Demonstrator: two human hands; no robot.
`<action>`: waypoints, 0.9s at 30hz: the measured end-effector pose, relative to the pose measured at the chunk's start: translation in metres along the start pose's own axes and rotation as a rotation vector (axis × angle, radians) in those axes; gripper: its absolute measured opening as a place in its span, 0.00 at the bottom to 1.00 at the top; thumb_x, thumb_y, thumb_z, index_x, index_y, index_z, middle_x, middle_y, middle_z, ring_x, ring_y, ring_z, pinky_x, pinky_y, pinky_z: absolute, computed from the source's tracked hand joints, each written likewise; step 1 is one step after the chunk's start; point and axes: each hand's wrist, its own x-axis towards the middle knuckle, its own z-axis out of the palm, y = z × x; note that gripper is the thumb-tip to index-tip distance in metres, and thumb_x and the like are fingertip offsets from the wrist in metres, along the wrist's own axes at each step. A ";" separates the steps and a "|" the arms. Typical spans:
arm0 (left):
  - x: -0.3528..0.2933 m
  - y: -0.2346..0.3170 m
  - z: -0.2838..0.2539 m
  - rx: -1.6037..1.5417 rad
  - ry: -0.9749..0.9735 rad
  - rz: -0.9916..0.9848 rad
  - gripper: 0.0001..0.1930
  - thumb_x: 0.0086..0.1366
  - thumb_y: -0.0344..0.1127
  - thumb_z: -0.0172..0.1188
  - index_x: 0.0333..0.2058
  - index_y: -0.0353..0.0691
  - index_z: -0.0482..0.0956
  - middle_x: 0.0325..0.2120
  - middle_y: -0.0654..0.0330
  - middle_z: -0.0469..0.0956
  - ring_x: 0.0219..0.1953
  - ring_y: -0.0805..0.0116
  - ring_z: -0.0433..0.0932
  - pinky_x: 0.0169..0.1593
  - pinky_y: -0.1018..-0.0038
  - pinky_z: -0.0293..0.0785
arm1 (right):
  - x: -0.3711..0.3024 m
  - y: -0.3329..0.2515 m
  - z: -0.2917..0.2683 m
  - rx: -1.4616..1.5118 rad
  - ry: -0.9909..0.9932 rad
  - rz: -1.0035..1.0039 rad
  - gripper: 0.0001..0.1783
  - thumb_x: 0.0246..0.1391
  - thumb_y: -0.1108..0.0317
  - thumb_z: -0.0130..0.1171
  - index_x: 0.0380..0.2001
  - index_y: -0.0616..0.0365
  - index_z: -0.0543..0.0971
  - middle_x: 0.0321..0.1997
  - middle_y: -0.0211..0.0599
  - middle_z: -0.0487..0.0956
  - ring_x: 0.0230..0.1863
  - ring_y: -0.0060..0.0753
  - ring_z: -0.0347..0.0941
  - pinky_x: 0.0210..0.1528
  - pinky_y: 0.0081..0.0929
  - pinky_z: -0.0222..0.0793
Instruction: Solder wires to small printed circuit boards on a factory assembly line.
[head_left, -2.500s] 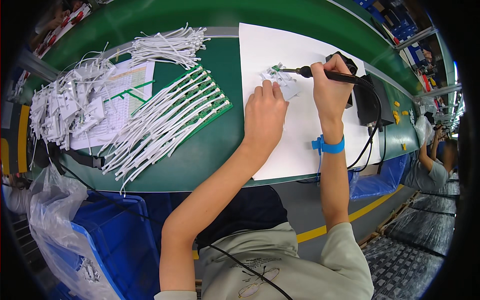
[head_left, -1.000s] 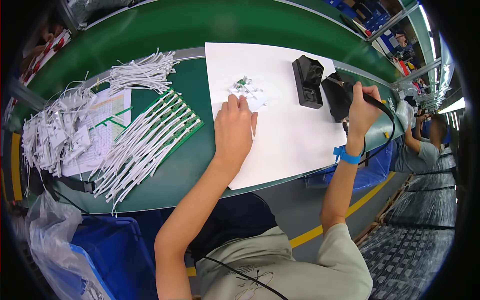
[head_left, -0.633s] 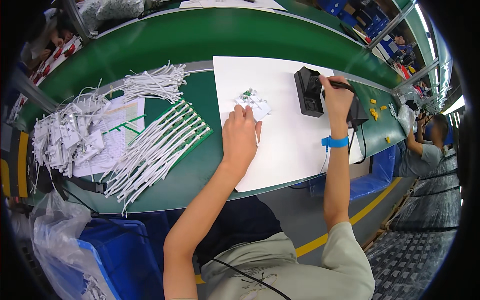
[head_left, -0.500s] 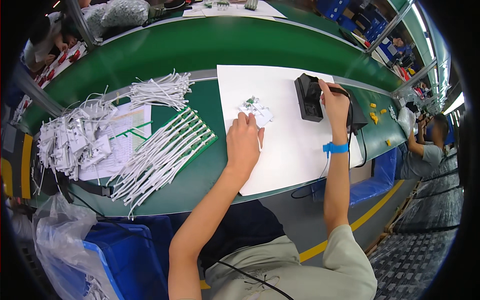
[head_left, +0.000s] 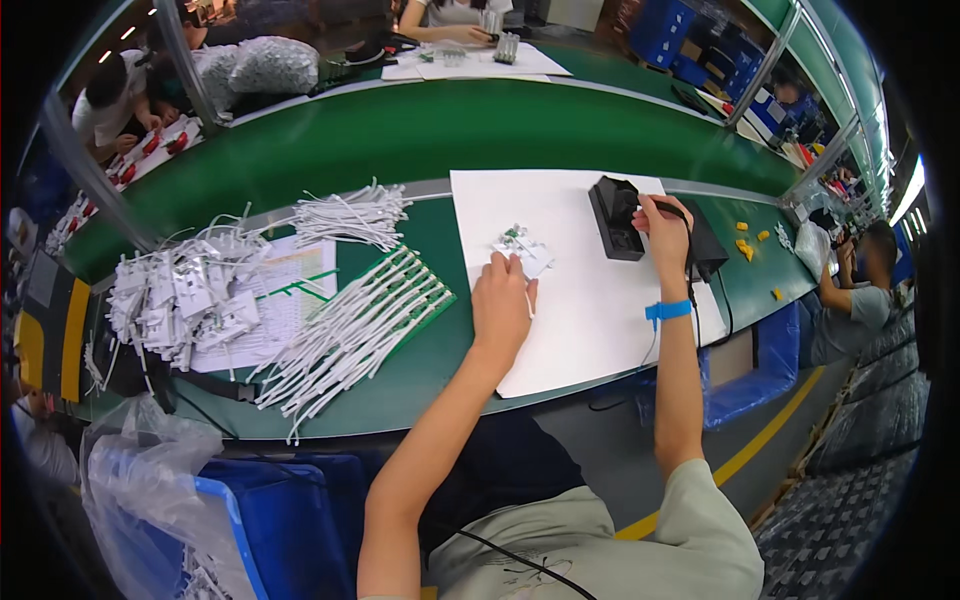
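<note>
On a white sheet (head_left: 590, 320) lies a small white plastic part (head_left: 532, 260) with a green-and-white piece (head_left: 516, 234) at its far end. My left hand (head_left: 502, 308) has its fingertips on the near side of that part and holds it against the sheet. My right hand (head_left: 664, 235), with a blue strap around the wrist, is closed on a black-corded soldering iron (head_left: 679, 208). The iron's tip is hidden at the black holder (head_left: 618, 222), right beside my fingers. A black box (head_left: 707, 252) stands to the right of the holder.
Green boards with white cables (head_left: 365, 325) lie left of the sheet. Beyond them are a heap of white parts (head_left: 185, 295) and a cable bundle (head_left: 350, 215). Yellow pieces (head_left: 744, 250) lie at right. A green partition (head_left: 450, 130) borders the bench; people work around it.
The view has shifted, so the bench sits lower and a person across the partition shows. My right hand has moved slightly nearer me along the holder; my left hand stays on the white part.
</note>
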 end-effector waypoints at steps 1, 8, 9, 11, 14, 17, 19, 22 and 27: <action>0.000 0.000 0.000 -0.004 0.026 0.011 0.19 0.61 0.34 0.65 0.47 0.28 0.77 0.39 0.47 0.72 0.40 0.50 0.76 0.41 0.60 0.76 | -0.001 0.004 0.000 0.070 -0.001 0.009 0.14 0.57 0.63 0.67 0.35 0.64 0.78 0.24 0.39 0.81 0.25 0.25 0.79 0.30 0.21 0.73; -0.001 -0.006 0.003 -0.056 0.000 0.033 0.17 0.61 0.32 0.63 0.46 0.28 0.77 0.39 0.47 0.72 0.41 0.48 0.77 0.42 0.58 0.76 | -0.074 0.029 0.023 -0.199 -0.232 -0.005 0.23 0.53 0.66 0.69 0.47 0.65 0.71 0.25 0.32 0.76 0.24 0.23 0.71 0.28 0.23 0.69; 0.000 -0.009 0.002 -0.068 -0.013 0.037 0.16 0.62 0.33 0.62 0.47 0.29 0.78 0.41 0.45 0.73 0.41 0.46 0.78 0.44 0.57 0.77 | -0.090 0.027 0.035 -0.311 -0.316 0.031 0.26 0.52 0.66 0.69 0.50 0.65 0.71 0.29 0.34 0.77 0.27 0.25 0.72 0.30 0.24 0.70; 0.004 -0.015 -0.005 -0.084 -0.040 0.020 0.15 0.63 0.34 0.61 0.45 0.29 0.79 0.40 0.44 0.76 0.41 0.45 0.79 0.45 0.58 0.77 | -0.116 0.017 0.049 -0.362 -0.447 -0.240 0.33 0.49 0.65 0.71 0.57 0.64 0.70 0.39 0.40 0.76 0.37 0.32 0.74 0.38 0.28 0.72; 0.023 -0.022 -0.026 -0.147 -0.104 -0.053 0.14 0.64 0.36 0.60 0.43 0.30 0.82 0.37 0.42 0.80 0.42 0.44 0.80 0.46 0.58 0.77 | -0.129 -0.005 0.064 -0.499 -0.501 -0.272 0.42 0.47 0.59 0.73 0.60 0.71 0.68 0.46 0.50 0.73 0.47 0.45 0.71 0.49 0.36 0.70; 0.059 -0.014 -0.056 -0.397 -0.223 -0.291 0.19 0.64 0.38 0.62 0.47 0.29 0.81 0.40 0.43 0.83 0.47 0.54 0.81 0.48 0.66 0.78 | -0.137 -0.015 0.079 -0.628 -0.468 -0.336 0.44 0.45 0.56 0.74 0.57 0.75 0.68 0.46 0.54 0.72 0.49 0.50 0.69 0.51 0.39 0.69; 0.065 0.009 -0.076 -0.832 -0.250 -0.332 0.33 0.64 0.42 0.64 0.62 0.28 0.67 0.53 0.43 0.77 0.51 0.59 0.80 0.50 0.69 0.77 | -0.138 -0.013 0.086 -0.681 -0.438 -0.363 0.44 0.44 0.54 0.75 0.56 0.77 0.69 0.47 0.56 0.72 0.49 0.53 0.68 0.52 0.41 0.68; 0.052 0.051 -0.120 -1.057 -0.404 -0.225 0.46 0.68 0.44 0.62 0.72 0.33 0.41 0.66 0.44 0.63 0.56 0.58 0.76 0.52 0.70 0.77 | -0.130 -0.007 0.098 -0.737 -0.454 -0.287 0.39 0.46 0.56 0.74 0.54 0.72 0.72 0.49 0.55 0.74 0.51 0.56 0.68 0.52 0.44 0.68; 0.027 0.080 -0.239 -1.395 -0.527 0.181 0.26 0.71 0.40 0.57 0.62 0.31 0.66 0.51 0.47 0.78 0.45 0.67 0.80 0.48 0.73 0.77 | -0.133 -0.008 0.099 -0.545 -0.407 -0.487 0.24 0.50 0.60 0.70 0.49 0.57 0.79 0.53 0.49 0.77 0.54 0.53 0.70 0.52 0.46 0.69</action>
